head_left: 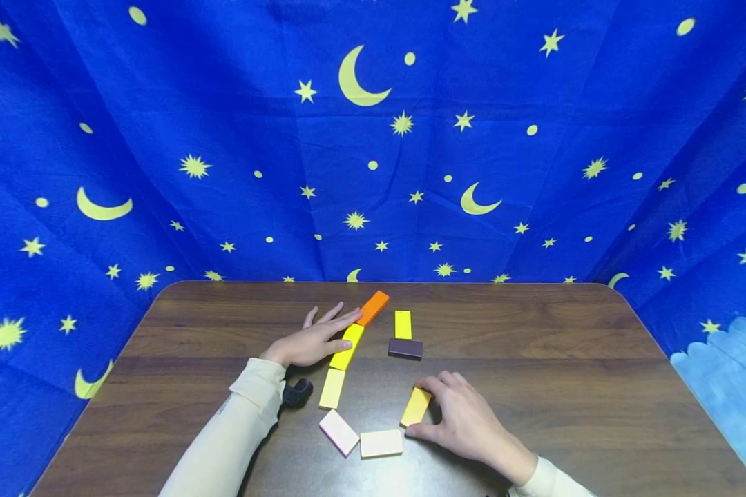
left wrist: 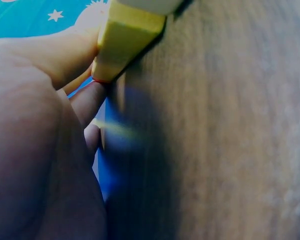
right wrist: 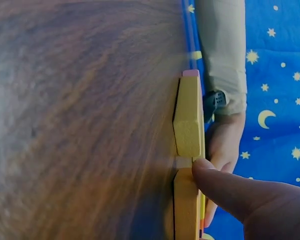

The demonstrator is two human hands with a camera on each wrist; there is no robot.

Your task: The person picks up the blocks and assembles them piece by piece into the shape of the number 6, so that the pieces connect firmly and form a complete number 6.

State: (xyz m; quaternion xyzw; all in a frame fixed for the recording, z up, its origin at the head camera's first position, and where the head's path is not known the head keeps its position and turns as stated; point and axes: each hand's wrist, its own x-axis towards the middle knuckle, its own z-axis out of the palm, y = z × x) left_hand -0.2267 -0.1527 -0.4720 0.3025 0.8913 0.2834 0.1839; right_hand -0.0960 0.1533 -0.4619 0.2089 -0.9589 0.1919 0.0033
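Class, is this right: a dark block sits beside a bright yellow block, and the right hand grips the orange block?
Not quite: the right hand grips the golden block, not the orange block, as the head view shows. The dark block does sit beside the bright yellow block.

Flat on the worktop [head_left: 534,359], an orange block [head_left: 374,308] and a bright yellow block [head_left: 351,342] slant end to end; a golden-yellow block [head_left: 415,407] angles just beside a cream block [head_left: 381,444].
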